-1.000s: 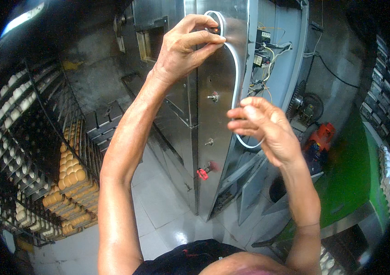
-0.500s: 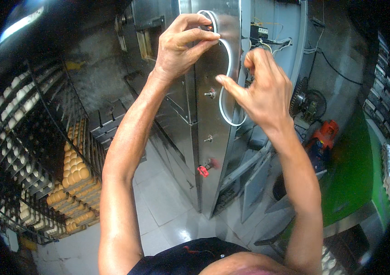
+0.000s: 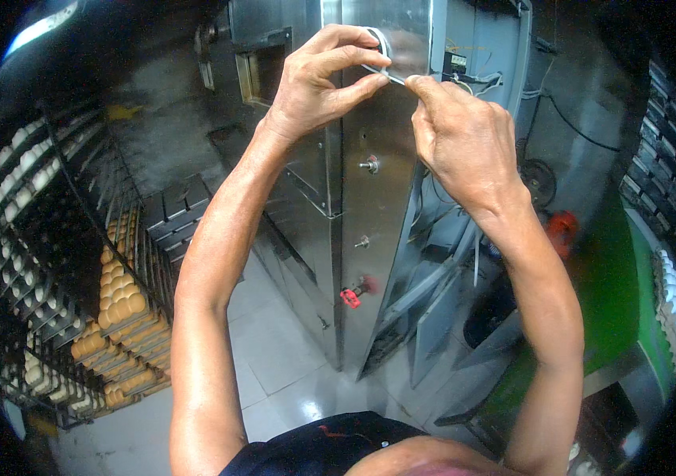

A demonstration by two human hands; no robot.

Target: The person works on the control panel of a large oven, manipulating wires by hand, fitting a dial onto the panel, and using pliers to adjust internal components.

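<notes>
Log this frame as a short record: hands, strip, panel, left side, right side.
left hand: fingertips on loop of white strip
right hand: pinching strip, right of loop
strip: short stretch runs between hands
steel panel: behind strip; red valve handle low on it
left side: rack, tan buns
right side: green surface

I see a white strip (image 3: 385,43) upper centre, a red valve handle (image 3: 350,298) lower centre, golden-brown buns (image 3: 122,295) at left, a green surface (image 3: 608,337) lower right.
</notes>
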